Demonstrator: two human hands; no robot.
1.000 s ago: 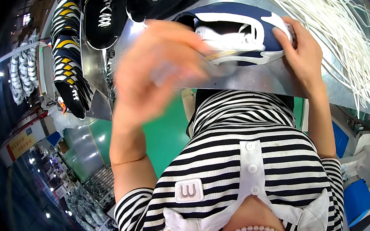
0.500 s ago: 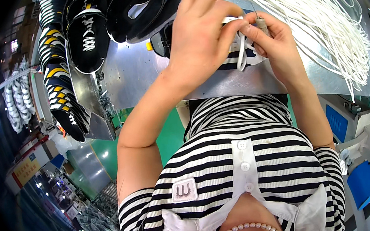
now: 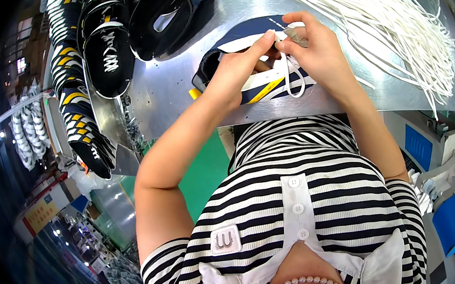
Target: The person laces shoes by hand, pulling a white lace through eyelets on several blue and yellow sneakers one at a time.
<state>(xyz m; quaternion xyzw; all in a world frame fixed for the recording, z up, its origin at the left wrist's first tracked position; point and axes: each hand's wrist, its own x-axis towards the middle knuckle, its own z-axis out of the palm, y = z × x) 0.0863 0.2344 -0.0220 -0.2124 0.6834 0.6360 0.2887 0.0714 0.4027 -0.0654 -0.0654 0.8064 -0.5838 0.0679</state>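
A navy, white and yellow shoe (image 3: 244, 33) lies on its side on the metal table in front of me. My left hand (image 3: 237, 74) grips its opening, the thumb along the upper's edge and the other fingers partly hidden inside. Between the thumb and fingers of my right hand (image 3: 325, 55) is a small tool with a grey-beige wrapped handle (image 3: 295, 36). Its tip is hard to make out beside my left thumb. From the spot where both hands meet, a white shoelace (image 3: 301, 89) hangs in a loop over the shoe's side.
A heap of loose white laces (image 3: 409, 45) spreads over the right of the metal table (image 3: 160, 96). To the left stand rows of nested shoes (image 3: 108, 63), a black-lined shoe (image 3: 159, 24) beside them. Blue-and-grey equipment (image 3: 418, 145) is at the right, beyond the table edge.
My left hand has come down from above the shoe onto its opening, fingers now inside. The right hand has shifted slightly left and down with the tool. More of the shoe shows.
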